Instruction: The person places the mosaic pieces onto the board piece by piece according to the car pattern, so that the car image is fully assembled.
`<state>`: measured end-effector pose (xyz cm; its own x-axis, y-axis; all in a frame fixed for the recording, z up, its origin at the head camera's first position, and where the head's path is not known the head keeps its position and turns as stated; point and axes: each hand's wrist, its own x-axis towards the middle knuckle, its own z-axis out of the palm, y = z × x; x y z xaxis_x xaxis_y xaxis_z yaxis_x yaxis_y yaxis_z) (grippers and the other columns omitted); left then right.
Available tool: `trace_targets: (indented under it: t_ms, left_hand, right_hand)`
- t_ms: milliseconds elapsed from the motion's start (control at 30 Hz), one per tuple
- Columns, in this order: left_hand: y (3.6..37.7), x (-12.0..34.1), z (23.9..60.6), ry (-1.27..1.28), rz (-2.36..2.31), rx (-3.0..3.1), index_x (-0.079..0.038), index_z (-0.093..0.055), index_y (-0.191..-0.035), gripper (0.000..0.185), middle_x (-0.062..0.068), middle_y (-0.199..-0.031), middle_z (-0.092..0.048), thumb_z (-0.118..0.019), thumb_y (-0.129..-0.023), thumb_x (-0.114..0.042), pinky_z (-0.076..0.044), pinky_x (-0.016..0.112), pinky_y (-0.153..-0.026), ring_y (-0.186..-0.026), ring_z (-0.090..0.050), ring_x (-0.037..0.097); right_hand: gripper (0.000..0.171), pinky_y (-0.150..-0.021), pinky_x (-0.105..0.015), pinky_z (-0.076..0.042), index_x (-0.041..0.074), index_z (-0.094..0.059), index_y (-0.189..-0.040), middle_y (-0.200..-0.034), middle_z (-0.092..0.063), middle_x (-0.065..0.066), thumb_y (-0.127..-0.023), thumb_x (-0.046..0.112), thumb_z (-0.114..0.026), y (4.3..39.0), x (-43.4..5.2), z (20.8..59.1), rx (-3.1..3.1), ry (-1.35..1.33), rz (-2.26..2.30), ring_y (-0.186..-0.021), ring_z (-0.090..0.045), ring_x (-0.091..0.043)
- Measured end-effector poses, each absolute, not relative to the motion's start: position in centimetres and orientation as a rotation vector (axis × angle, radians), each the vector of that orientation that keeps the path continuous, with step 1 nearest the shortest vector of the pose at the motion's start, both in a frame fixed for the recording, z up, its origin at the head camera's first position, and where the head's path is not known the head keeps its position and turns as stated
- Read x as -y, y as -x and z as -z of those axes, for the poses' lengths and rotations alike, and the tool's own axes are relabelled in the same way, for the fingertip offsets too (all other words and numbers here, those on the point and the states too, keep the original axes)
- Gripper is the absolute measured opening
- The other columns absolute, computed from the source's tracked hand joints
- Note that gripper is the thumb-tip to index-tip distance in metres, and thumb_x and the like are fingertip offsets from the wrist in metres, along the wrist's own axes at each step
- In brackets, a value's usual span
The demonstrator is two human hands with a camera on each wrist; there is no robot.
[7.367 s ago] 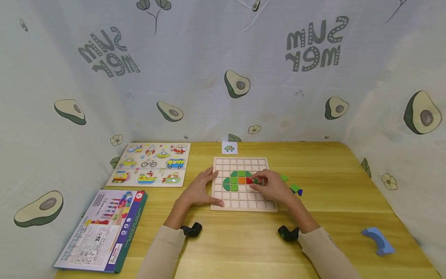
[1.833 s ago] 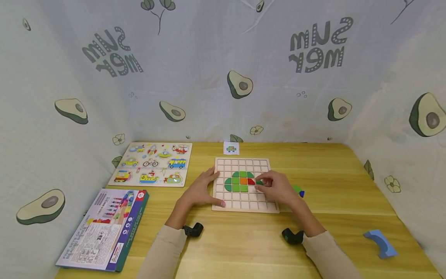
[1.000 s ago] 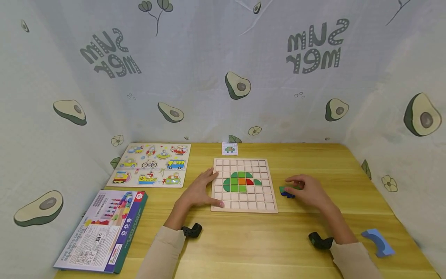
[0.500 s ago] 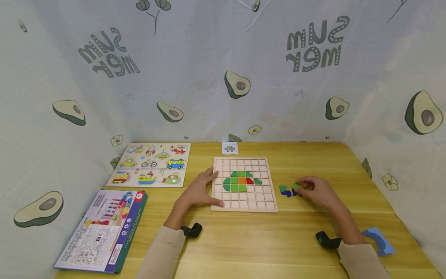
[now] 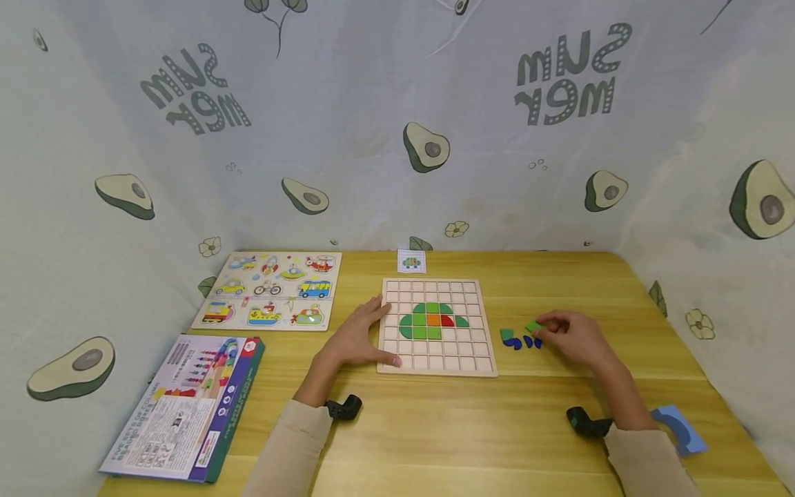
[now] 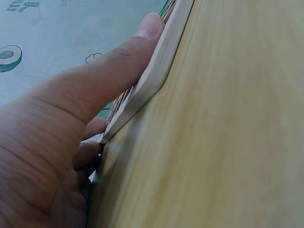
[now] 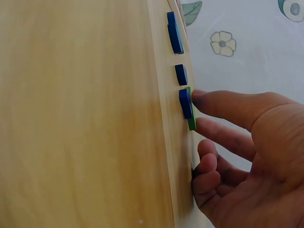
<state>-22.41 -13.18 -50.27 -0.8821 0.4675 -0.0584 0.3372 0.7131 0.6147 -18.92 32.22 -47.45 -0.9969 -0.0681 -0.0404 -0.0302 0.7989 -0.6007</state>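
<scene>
My left hand (image 5: 357, 337) rests at the left side of the gridded wooden board (image 5: 397, 362), its thumb along the front-left corner and its fingers by the left edge. On the board lie green squares (image 5: 419, 332), dark green rounded pieces (image 5: 406, 326), an orange square (image 5: 433, 320) and a red rounded piece (image 5: 447, 321). Right of the board, my right hand (image 5: 574, 336) pinches a bright green square tile (image 5: 532, 326) between thumb and index finger, low over the table. Small blue pieces (image 7: 181, 75) lie beside it, near a green piece (image 5: 506, 334).
A small pattern card (image 5: 412, 261) lies behind the board. At the left are a vehicle puzzle board (image 5: 288, 304) and a flat box (image 5: 180, 407). A blue arch block (image 5: 680, 429) sits at the right, partly behind my right forearm. Patterned cloth (image 5: 348, 138) surrounds the table.
A green square was added below the orange one. My right hand has left the board, gone right to the loose pieces, and drawn the green tile away from the blue ones. My left hand stays.
</scene>
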Motion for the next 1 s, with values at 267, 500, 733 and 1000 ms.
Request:
trace_targets:
  t_ms: [267,500,733,1000]
  left_hand:
    - [22.6,13.2,50.1,-0.65,-0.905,-2.724,-0.018,-0.034,-0.163,0.12,0.003,-0.174,-0.015,-0.09,-0.067,-0.063,-0.022,0.055,-0.128,-0.161,-0.015,0.032]
    - [22.5,13.1,50.3,-0.637,-0.905,-2.716,-0.018,-0.034,-0.163,0.119,0.002,-0.174,-0.015,-0.091,-0.067,-0.062,-0.021,0.054,-0.128,-0.161,-0.014,0.033]
    - [22.4,13.2,50.3,-0.639,-0.903,-2.72,-0.018,-0.034,-0.163,0.119,0.002,-0.174,-0.015,-0.09,-0.067,-0.062,-0.02,0.054,-0.129,-0.161,-0.015,0.032]
    - [22.3,13.1,50.1,-0.642,-0.918,-2.716,-0.018,-0.035,-0.163,0.118,0.004,-0.174,-0.016,-0.091,-0.068,-0.06,-0.02,0.055,-0.128,-0.161,-0.015,0.034]
  right_hand:
    - [0.043,-0.064,-0.025,-0.046,-0.002,-0.071,-0.119,-0.098,-0.065,-0.008,-0.096,0.034,-0.075,18.9,-32.0,46.9,-2.896,0.054,0.96,-0.081,-0.055,-0.017]
    - [0.041,-0.069,-0.029,-0.047,-0.003,-0.071,-0.116,-0.095,-0.067,-0.008,-0.094,0.032,-0.075,19.2,-31.6,46.8,-2.904,0.029,0.919,-0.081,-0.057,-0.018]
    - [0.04,-0.07,-0.03,-0.048,-0.005,-0.071,-0.115,-0.096,-0.069,-0.01,-0.096,0.03,-0.074,19.2,-31.5,46.9,-2.931,0.038,0.926,-0.082,-0.059,-0.018]
    - [0.041,-0.067,-0.026,-0.047,-0.003,-0.072,-0.118,-0.097,-0.069,-0.01,-0.097,0.032,-0.073,19.3,-30.7,46.7,-2.987,0.09,0.934,-0.082,-0.058,-0.018]
